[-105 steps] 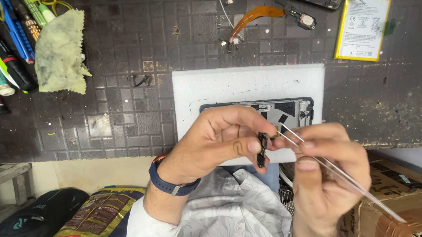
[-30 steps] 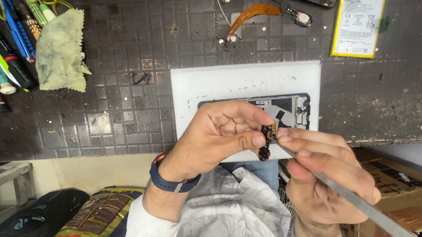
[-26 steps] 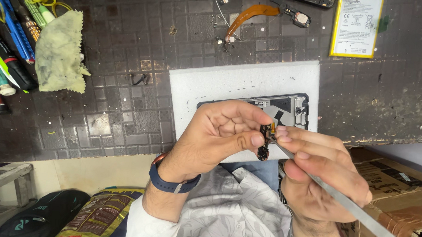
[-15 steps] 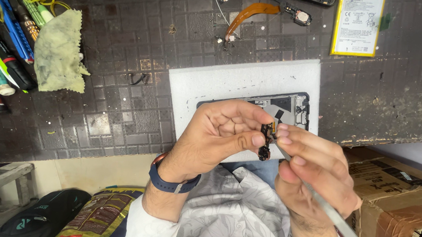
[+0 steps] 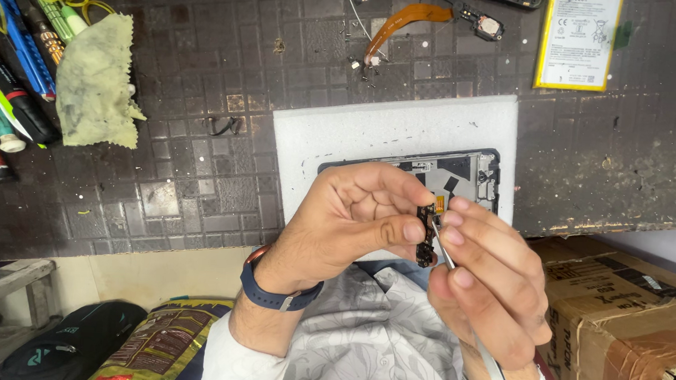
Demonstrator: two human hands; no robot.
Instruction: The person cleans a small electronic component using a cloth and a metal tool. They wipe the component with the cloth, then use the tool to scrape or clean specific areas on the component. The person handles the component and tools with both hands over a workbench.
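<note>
**Small dark part held over an opened phone**

At the far left of the dark gridded counter (image 5: 164, 127), a bundle of pens and tools (image 5: 8, 80) lies beside a crumpled pale-green cloth (image 5: 97, 81). Below the counter edge, near your lap, sits a yellow-and-green printed packet (image 5: 164, 343) next to a black bag (image 5: 60, 349).

Toward the middle, your left hand (image 5: 352, 221), a dark blue watch band (image 5: 278, 295) at the wrist, pinches a small black component (image 5: 426, 233) between thumb and fingertips, just above a white foam pad (image 5: 387, 131). On that pad lies an opened phone frame (image 5: 462, 169), partly hidden behind your hands.

Your right hand (image 5: 487, 290) is closed around thin metal tweezers (image 5: 442, 253), their tip touching the component; both hands meet at it.

Farther back, an orange flex cable (image 5: 405, 20) curves across the counter. At upper right, a rectangular battery (image 5: 579, 41) shows a white label bordered in yellow. At lower right stands a brown cardboard box (image 5: 624, 321) sealed with brown tape, dark print on its side.
</note>
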